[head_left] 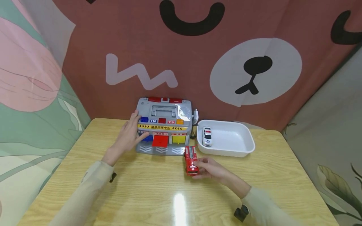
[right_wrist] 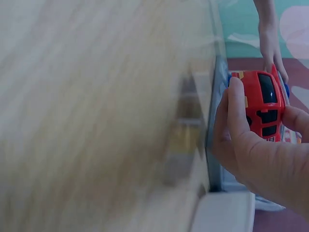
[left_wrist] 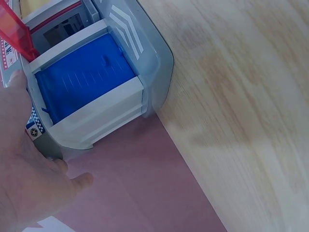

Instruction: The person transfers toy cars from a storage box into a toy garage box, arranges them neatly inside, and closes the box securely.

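A grey toy rescue station stands at the back of the table. My left hand rests along its left side with fingers extended and thumb near the front. The station's red door is swung up; its blue door and yellow door are down. In my right hand is a red toy fire truck, gripped between thumb and fingers. The truck is just in front of the station's right corner, its windscreen end towards me. The right wrist view shows its windows close up.
Right of the station stands a white tray with a white toy police car along its left side. A small white part juts from the station's right side. A printed cloth hangs behind the wooden table.
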A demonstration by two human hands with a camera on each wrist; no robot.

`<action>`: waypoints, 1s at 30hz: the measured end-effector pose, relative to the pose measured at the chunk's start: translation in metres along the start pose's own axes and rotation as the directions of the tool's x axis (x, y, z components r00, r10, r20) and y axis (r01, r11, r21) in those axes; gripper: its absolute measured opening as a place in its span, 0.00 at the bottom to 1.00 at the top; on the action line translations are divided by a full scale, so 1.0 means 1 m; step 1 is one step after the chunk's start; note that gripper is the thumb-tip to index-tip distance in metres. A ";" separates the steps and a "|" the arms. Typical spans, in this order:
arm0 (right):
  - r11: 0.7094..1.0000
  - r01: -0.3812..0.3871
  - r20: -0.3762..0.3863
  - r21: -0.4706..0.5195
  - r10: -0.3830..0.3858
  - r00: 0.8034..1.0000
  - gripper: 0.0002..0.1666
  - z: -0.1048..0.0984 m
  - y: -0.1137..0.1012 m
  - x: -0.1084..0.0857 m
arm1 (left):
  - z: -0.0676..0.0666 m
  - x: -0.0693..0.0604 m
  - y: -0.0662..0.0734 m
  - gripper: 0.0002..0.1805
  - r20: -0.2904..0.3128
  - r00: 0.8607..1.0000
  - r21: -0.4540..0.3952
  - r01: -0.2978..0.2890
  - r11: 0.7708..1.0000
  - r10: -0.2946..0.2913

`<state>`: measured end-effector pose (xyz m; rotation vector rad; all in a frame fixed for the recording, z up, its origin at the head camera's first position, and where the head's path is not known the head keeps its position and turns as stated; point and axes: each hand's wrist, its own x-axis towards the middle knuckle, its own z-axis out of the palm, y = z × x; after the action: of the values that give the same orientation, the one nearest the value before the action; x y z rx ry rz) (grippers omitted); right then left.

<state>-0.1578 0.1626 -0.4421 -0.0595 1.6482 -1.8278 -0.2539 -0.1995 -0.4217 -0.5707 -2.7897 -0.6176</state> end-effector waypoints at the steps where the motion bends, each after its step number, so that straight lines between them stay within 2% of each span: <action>1: 1.000 -0.005 0.004 0.012 0.005 1.000 0.42 0.003 0.003 0.002 | 0.000 0.000 0.000 0.50 0.004 1.000 0.000 0.003 1.000 -0.003; 9: 0.994 -0.027 0.002 0.103 0.027 1.000 0.31 0.029 0.010 0.015 | 0.001 -0.003 -0.002 0.50 0.024 0.999 0.007 0.024 1.000 -0.024; 17: 0.988 -0.026 -0.013 0.150 0.029 1.000 0.29 0.048 0.008 0.030 | 0.000 0.001 -0.003 0.49 -0.001 1.000 0.024 -0.001 1.000 0.001; 23: 0.988 -0.011 0.005 0.156 0.010 1.000 0.27 0.056 0.013 0.041 | 0.000 0.001 -0.005 0.50 0.012 1.000 0.051 -0.005 0.999 0.005; 30: 0.987 -0.020 -0.008 0.160 0.022 1.000 0.30 0.063 0.011 0.055 | 0.001 0.001 -0.004 0.50 0.004 1.000 0.027 0.002 1.000 -0.002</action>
<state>-0.1668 0.0808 -0.4601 0.0364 1.4976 -1.9399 -0.2561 -0.2018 -0.4239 -0.5640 -2.7979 -0.5783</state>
